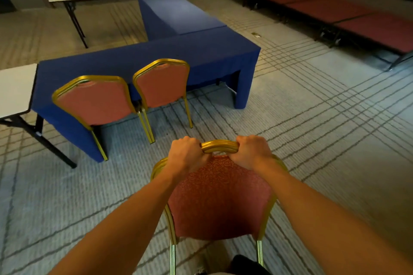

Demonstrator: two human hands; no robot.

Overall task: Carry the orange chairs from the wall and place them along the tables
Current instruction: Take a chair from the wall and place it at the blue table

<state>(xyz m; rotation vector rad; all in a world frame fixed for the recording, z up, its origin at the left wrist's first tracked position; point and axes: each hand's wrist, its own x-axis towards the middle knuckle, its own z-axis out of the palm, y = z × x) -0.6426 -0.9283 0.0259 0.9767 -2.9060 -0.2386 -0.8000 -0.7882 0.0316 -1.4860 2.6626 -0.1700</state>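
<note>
Gold-framed orange chair (220, 198) is gripped at its top rail by left hand (186, 155) and right hand (251, 152).

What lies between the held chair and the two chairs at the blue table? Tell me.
Head view: only bare patterned carpet separates the held chair from the two chairs at the blue table.
</note>
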